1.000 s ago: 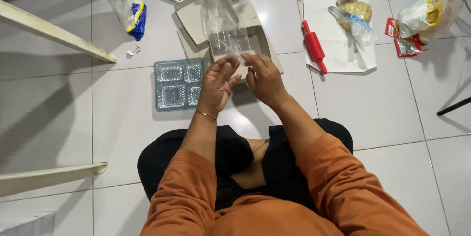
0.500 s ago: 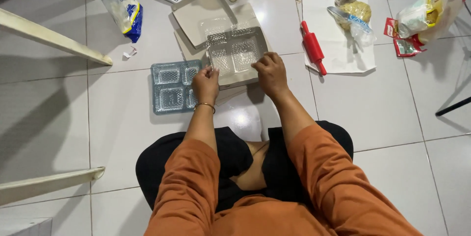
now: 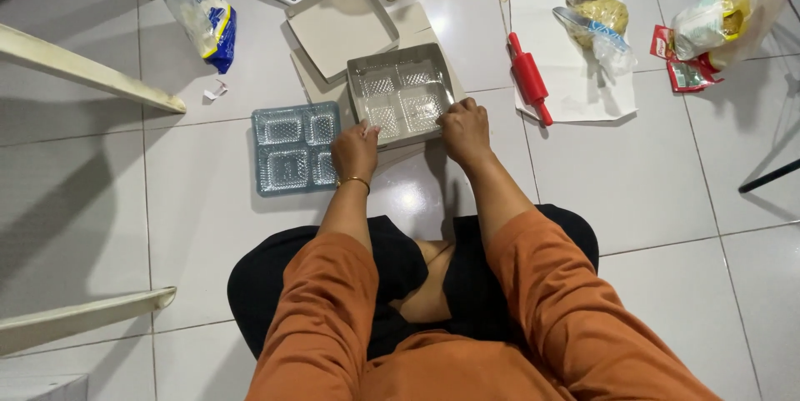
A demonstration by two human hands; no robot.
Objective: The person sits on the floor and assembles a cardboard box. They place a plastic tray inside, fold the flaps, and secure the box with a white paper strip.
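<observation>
My left hand (image 3: 354, 149) and right hand (image 3: 464, 128) both pinch the near edge of the clear insert tray (image 3: 400, 101), seated in its box.

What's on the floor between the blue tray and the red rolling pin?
In the head view, a box holding a clear four-pocket tray lies between the blue tray and the red rolling pin; both hands grip its near edge.
</observation>
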